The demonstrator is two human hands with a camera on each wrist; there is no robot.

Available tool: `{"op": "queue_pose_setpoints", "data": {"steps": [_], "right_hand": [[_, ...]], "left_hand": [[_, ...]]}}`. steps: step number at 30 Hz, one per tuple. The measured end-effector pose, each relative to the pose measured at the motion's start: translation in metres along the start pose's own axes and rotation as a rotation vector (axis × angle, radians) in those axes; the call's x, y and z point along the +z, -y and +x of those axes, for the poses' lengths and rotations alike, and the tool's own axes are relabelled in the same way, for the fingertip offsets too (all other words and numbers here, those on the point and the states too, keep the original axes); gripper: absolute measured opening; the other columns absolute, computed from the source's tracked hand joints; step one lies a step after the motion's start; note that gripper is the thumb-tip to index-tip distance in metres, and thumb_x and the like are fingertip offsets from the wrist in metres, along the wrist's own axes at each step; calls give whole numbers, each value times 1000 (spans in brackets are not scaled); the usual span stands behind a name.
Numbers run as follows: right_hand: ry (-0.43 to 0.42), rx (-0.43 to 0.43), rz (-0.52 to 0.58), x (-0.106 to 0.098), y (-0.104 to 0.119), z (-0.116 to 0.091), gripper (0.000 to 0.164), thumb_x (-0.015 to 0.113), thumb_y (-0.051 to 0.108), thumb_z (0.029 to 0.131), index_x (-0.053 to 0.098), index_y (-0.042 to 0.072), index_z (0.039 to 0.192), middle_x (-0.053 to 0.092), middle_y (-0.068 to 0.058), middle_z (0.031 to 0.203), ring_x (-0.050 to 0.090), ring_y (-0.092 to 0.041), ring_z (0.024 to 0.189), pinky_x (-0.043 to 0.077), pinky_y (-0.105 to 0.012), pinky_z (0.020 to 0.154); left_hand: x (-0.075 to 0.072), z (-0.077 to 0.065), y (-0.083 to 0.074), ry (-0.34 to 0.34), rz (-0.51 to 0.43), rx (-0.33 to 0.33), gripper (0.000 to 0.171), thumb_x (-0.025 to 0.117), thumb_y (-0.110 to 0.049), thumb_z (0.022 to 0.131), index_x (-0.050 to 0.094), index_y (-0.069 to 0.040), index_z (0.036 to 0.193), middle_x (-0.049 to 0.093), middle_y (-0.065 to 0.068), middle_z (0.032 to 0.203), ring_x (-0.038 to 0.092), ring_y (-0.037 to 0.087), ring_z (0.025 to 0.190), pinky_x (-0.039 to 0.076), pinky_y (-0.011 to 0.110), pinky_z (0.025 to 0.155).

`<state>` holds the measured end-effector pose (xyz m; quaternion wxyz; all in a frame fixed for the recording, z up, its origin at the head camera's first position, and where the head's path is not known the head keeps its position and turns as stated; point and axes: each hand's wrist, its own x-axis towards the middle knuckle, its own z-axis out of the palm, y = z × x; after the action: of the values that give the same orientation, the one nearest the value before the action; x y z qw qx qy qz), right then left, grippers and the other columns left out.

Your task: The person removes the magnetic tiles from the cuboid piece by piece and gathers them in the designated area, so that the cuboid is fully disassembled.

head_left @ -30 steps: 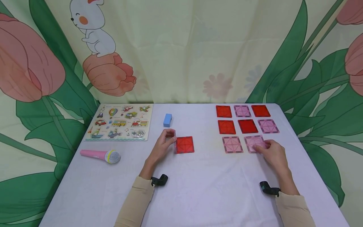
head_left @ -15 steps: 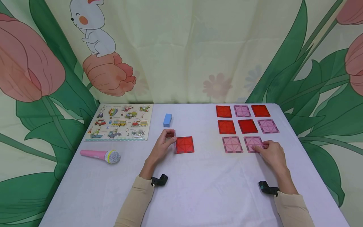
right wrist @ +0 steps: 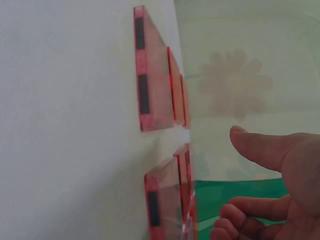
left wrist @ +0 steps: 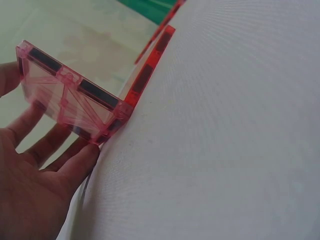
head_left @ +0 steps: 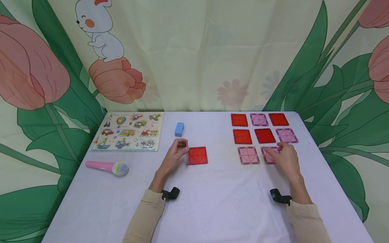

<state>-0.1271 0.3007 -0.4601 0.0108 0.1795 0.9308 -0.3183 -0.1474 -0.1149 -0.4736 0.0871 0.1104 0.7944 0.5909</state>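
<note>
In the head view my left hand (head_left: 174,156) holds a pink magnetic tile upright along the left side of a red magnetic tile (head_left: 198,156) lying flat on the table. The left wrist view shows that pink tile (left wrist: 67,95) with fingers against it, its lower edge meeting the red tile's edge. My right hand (head_left: 287,160) hovers over another pink tile (head_left: 268,157) in the front row at right. In the right wrist view the thumb (right wrist: 260,150) and fingers stand apart with nothing between them, away from the tiles.
Several red and pink tiles lie in rows at the right, including a red tile (head_left: 242,136) and a pink tile (head_left: 249,155). A vehicle puzzle board (head_left: 131,145), a blue block (head_left: 179,129) and a pink toy microphone (head_left: 101,165) occupy the left. A printed curtain (head_left: 188,60) hangs behind the table.
The right hand has shifted left and slightly away from me, coming off the front-row pink tile its fingers were at. The left hand and its pink tile stay in place.
</note>
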Motion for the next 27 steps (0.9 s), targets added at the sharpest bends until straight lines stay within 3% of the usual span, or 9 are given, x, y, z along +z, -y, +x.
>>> {"op": "queue_pose_setpoints", "data": {"steps": [5, 11, 22, 27], "right_hand": [[2, -29, 33, 6, 24, 0, 78, 68, 43, 93, 40, -7, 146, 50, -28, 126, 52, -34, 102, 61, -34, 72], [28, -69, 64, 17, 50, -5, 77, 69, 43, 93, 41, -5, 146, 50, -28, 132, 52, -39, 113, 59, -51, 92], [141, -137, 85, 44, 86, -2, 79, 69, 46, 91, 40, -1, 148, 49, -24, 139, 49, -37, 123, 56, -52, 99], [154, -210, 80, 60, 102, -3, 73, 73, 40, 90, 45, 0, 145, 54, -22, 128, 53, -32, 110, 60, -43, 88]], "left_hand": [[0, -2, -1, -1, 0, -2, 43, 54, -21, 103, 43, -1, 140, 49, 20, 142, 45, 32, 136, 42, 49, 116], [1, -3, -1, -1, 3, 1, 43, 55, -21, 103, 43, -1, 139, 50, 19, 141, 46, 32, 135, 44, 49, 115], [-1, -2, -2, 1, -8, 8, 43, 55, -21, 103, 43, -1, 139, 48, 25, 143, 46, 34, 134, 46, 50, 114], [0, 0, 0, 0, -10, 9, 43, 55, -22, 102, 43, -3, 139, 49, 23, 143, 47, 33, 133, 47, 49, 112]]}}
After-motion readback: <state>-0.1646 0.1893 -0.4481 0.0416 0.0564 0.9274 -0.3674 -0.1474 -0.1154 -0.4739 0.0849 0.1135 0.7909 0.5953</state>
